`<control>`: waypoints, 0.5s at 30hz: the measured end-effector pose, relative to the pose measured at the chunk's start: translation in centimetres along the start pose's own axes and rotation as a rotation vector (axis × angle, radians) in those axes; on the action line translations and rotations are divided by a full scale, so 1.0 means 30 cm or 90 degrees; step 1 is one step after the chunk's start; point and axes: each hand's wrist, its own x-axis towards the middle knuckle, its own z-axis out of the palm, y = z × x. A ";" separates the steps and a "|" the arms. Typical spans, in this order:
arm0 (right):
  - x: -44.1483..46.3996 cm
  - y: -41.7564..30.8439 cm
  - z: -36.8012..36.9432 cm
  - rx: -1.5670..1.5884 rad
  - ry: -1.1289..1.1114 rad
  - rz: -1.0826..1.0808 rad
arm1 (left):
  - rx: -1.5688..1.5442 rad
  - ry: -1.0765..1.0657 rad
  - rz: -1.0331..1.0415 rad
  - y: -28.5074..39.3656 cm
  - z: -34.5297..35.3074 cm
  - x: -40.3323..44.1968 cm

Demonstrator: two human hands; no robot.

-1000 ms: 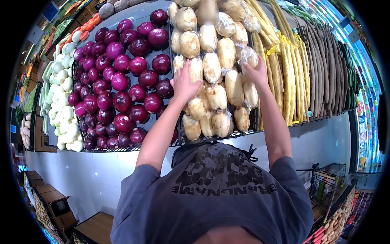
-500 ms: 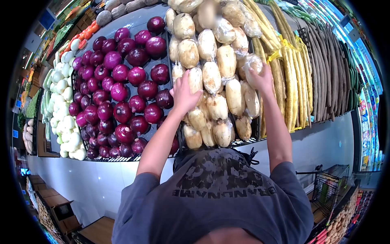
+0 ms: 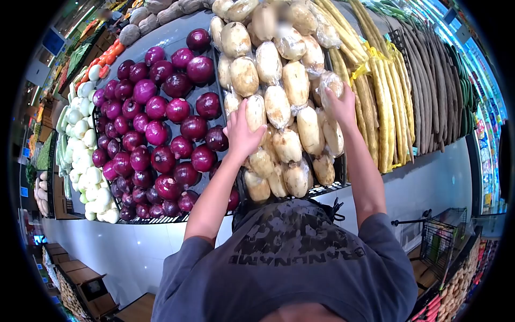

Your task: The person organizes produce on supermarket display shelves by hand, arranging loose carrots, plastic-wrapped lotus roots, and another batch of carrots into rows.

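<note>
At the far left, below the display, brown boxes (image 3: pixel 80 271) stand on the pale floor (image 3: pixel 129 244). Above them, white onions (image 3: pixel 88 161) form a dense strip, with orange-red vegetables (image 3: pixel 110 53) near its upper end. Next come the glossy red onions (image 3: pixel 155 134), piled closely at the left and more loosely toward the right, where the grey surface shows between them. Just right of these lies the bed of pale roots (image 3: pixel 279 107), many in clear film, in a black-edged section. The left hand (image 3: pixel 245 133) is at this bed's left side, its thumb and fingers spread around the lower end of a narrow root (image 3: pixel 256 111); whether it grips or only rests there, I cannot tell. The grey printed T-shirt (image 3: pixel 289 268) of the person is below, close to the front edge. At the bed's right side, the right hand (image 3: pixel 341 106) grasps a film-wrapped root (image 3: pixel 331 83) between thumb and fingers, above its neighbours. Beyond it stretch long yellowish roots (image 3: pixel 381 107), partly bound in yellow wrapping, then long grey-brown roots (image 3: pixel 429 86) and dark green vegetables (image 3: pixel 468 88). A black wire cart (image 3: pixel 444 236) stands at the lower right.
</note>
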 end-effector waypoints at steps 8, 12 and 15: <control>0.011 0.020 0.017 -0.003 -0.008 -0.021 | -0.004 -0.002 -0.006 -0.001 -0.010 0.008; 0.009 -0.053 -0.058 -0.133 -0.118 0.087 | -0.001 0.000 0.000 -0.007 -0.013 0.010; 0.046 0.008 -0.039 -0.152 -0.142 0.058 | -0.007 0.000 0.006 -0.013 -0.013 0.005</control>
